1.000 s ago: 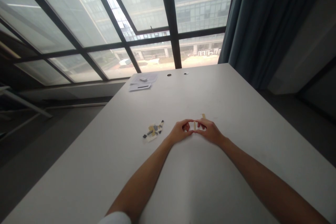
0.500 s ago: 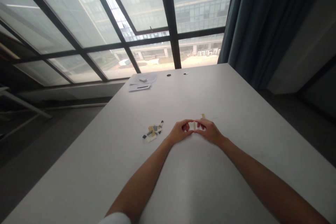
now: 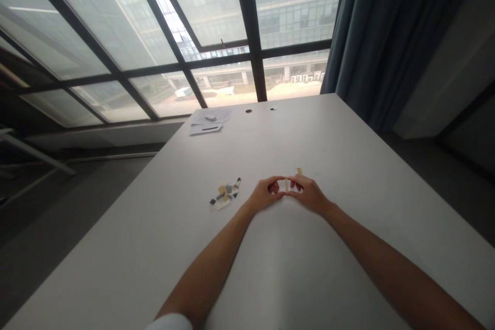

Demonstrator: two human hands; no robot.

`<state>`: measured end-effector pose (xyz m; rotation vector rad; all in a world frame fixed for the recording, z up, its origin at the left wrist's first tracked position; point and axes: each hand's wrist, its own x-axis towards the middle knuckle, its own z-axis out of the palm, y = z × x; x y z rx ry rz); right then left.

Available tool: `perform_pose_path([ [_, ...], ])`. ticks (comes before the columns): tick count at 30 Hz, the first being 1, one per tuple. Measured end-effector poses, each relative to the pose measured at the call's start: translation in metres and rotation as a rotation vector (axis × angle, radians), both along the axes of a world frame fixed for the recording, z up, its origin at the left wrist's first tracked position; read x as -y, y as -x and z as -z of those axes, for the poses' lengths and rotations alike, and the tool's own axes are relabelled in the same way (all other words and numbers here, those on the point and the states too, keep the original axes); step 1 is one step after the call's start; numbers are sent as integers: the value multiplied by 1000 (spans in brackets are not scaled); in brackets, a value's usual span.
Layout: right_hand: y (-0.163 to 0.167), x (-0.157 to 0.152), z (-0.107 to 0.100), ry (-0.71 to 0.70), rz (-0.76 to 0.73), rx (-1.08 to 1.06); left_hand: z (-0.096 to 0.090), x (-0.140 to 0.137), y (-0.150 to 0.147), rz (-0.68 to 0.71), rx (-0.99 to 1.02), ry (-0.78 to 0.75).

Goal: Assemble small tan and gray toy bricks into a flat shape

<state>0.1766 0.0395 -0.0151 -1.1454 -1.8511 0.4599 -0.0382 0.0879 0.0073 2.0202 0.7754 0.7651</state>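
Observation:
Between the fingertips of my left hand (image 3: 266,193) and my right hand (image 3: 310,193) stands a small, narrow tan building brick (image 3: 286,185). Both hands pinch it, thumbs at the near end and forefingers at the far end, just above the white table. Its exact shape is too small to make out. Another tan piece (image 3: 299,170) shows just beyond my right hand, partly hidden by the fingers. Left of my left hand lies a loose pile of small building bricks (image 3: 226,194) in tan, grey, black and white.
Papers (image 3: 209,116) and a white card with a dark strip (image 3: 211,128) rest at the table's far left corner. Two round cable holes (image 3: 248,111) sit near the far edge of the white table (image 3: 282,139). Windows rise behind, with a blue curtain (image 3: 371,36) at right.

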Motion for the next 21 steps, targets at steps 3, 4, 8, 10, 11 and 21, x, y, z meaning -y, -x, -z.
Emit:
perform_pose_path([
  [3, 0, 0, 0, -1, 3, -1, 0, 0, 0, 8, -1, 0],
  [4, 0, 0, 0, 0, 3, -1, 1, 0, 0, 7, 0, -1],
  [8, 0, 0, -1, 7, 4, 2, 2, -1, 0, 3, 2, -4],
  [10, 0, 0, 0, 4, 8, 5, 2, -1, 0, 6, 0, -2],
  [11, 0, -1, 0, 1, 10, 6, 1, -1, 0, 5, -2, -1],
  [21, 0, 1, -2, 6, 8, 19, 1, -1, 0, 1, -8, 8],
])
